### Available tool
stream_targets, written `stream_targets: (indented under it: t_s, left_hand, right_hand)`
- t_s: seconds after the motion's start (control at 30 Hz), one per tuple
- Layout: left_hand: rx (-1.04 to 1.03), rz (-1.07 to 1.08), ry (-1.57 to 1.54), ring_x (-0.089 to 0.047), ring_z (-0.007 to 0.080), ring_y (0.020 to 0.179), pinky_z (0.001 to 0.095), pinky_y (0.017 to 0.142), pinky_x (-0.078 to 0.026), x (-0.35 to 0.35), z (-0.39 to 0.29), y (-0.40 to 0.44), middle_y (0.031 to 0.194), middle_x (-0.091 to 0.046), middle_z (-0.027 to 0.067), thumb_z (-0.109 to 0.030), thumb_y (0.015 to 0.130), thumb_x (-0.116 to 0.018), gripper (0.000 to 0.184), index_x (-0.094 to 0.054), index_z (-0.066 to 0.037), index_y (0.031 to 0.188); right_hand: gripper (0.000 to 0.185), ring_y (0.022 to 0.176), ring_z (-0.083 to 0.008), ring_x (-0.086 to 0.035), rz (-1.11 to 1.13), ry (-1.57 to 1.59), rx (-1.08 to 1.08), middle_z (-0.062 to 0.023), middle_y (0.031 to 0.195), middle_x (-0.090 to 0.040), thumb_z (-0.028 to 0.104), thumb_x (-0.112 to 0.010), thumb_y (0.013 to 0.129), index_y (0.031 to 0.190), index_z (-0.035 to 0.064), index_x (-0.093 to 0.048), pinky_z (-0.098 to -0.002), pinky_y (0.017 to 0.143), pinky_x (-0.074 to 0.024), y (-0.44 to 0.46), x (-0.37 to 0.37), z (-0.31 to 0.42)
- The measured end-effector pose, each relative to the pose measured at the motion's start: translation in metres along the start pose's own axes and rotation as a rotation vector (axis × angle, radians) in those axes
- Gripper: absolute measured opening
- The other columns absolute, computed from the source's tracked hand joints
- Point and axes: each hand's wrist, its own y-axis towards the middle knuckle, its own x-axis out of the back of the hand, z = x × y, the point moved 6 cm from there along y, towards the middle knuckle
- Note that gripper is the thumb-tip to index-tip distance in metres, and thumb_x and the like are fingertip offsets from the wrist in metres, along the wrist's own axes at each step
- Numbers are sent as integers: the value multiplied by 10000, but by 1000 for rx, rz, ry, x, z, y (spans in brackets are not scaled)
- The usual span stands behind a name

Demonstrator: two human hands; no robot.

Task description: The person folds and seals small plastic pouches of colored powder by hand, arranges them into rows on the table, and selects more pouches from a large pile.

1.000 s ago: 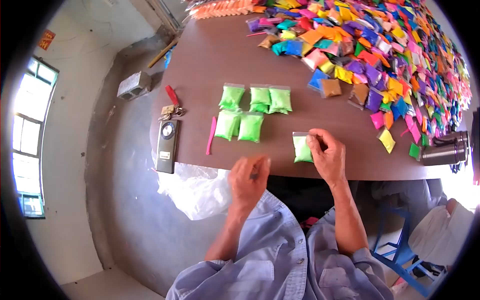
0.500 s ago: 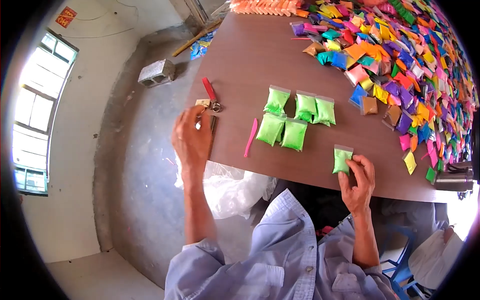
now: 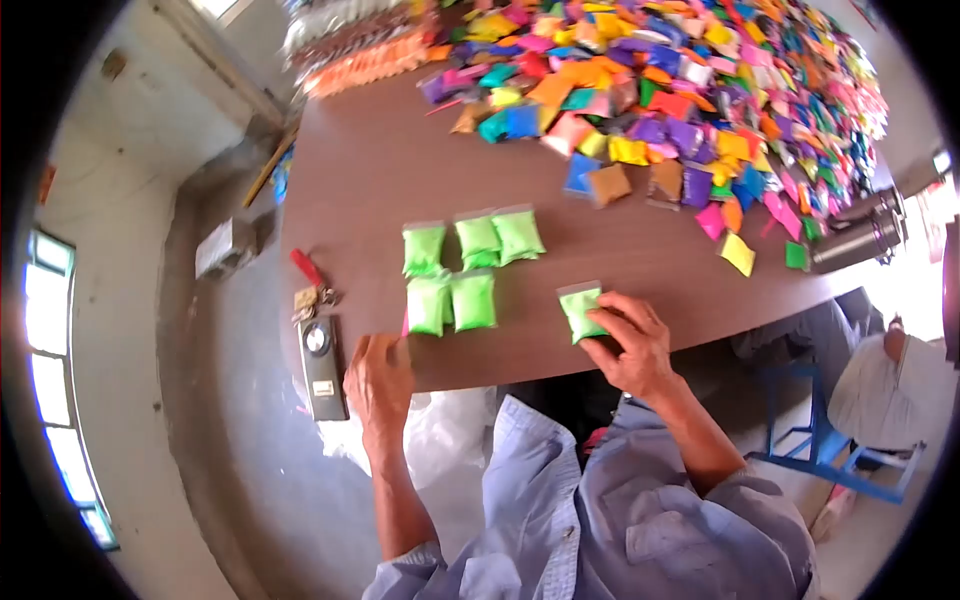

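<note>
Fingers of my left hand (image 3: 380, 385) are drawn together at the table's front edge, on the lower part of a pink stick (image 3: 405, 323); only the stick's upper tip shows. My right hand (image 3: 632, 345) pinches the right side of a small clear bag of bright green material (image 3: 578, 312), which rests near the front edge. Between and beyond the hands, several similar green bags (image 3: 473, 300) lie in two rows, some overlapping.
A phone (image 3: 322, 370) and keys with a red tag (image 3: 307, 268) lie at the left edge. Many colourful bags (image 3: 690, 140) cover the table's far right side. A metal flask (image 3: 855, 240) lies at right. White plastic (image 3: 440, 430) hangs below the front edge.
My left hand went left over the phone, then came back right to the pink stick. My right hand still holds its green bag. The head view has swung between frames.
</note>
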Motion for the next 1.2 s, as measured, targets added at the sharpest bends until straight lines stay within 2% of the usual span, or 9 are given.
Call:
stream_targets:
  t_s: [0.13,0.53,0.63,0.7,0.73,0.8,0.97,1.07,1.2]
  left_hand:
    - [-24,29,85,-665,398,837,496,720,-513,2,-1,-4,898,-679,157,-112,931,-646,65,-670,-52,939]
    - [-75,-99,286,-620,377,848,489,763,-487,1,-11,-36,889,-591,176,-104,990,-576,102,-600,-5,984]
    - [59,-39,10,-641,294,768,420,710,-515,3,-33,-51,833,-596,140,-127,1016,-573,138,-592,5,981]
    - [228,80,-626,-625,187,695,332,664,-525,-17,-58,-60,801,-609,98,-158,1041,-574,172,-585,3,981]
    - [197,188,-733,-612,136,665,288,636,-529,-27,-79,-62,802,-634,89,-161,1055,-566,175,-585,3,995]
    - [59,374,-732,-623,137,669,302,629,-525,-55,-119,-63,733,-611,69,-111,1051,-552,136,-577,16,1009]
    - [48,500,-580,-667,211,665,347,621,-537,-123,-193,-65,790,-674,131,-58,1005,-592,83,-623,8,965]
    - [-279,251,-454,-671,368,846,424,721,-550,-112,-227,-56,917,-664,162,-15,943,-642,81,-660,-33,1019]
    - [-459,242,-303,-681,366,864,441,723,-552,-108,-235,-54,914,-668,157,-21,942,-652,122,-672,-40,1061]
  right_hand:
    - [364,986,-294,-672,38,11,17,-64,1215,-652,138,-848,760,1099,92,-725,-395,839,-573,5,7,3]
    - [287,948,-247,-673,-54,-64,25,-44,1166,-652,102,-787,807,1084,87,-710,-372,810,-572,-33,62,-49]
    - [296,958,-251,-673,-93,-43,14,-49,1159,-657,90,-790,796,1082,79,-713,-376,833,-569,-44,73,-56]
    - [308,968,-253,-674,-82,-21,-3,-56,1159,-659,85,-796,787,1083,76,-711,-381,853,-566,-48,71,-58]
    - [311,971,-252,-674,-87,-11,3,-55,1162,-660,84,-798,785,1084,78,-712,-381,855,-564,-48,71,-59]
    - [324,974,-250,-676,-95,4,14,-51,1176,-662,80,-802,781,1093,87,-715,-380,856,-559,-50,71,-61]
    - [348,963,-250,-683,-123,46,-1,-45,1190,-663,79,-807,775,1110,99,-718,-387,859,-557,-57,63,-68]
    - [358,968,-249,-686,-131,58,-22,-43,1189,-662,80,-815,768,1113,108,-721,-386,852,-556,-55,63,-70]
    - [364,967,-251,-687,-142,51,-6,-41,1175,-659,74,-815,765,1114,119,-721,-381,836,-554,-53,63,-70]
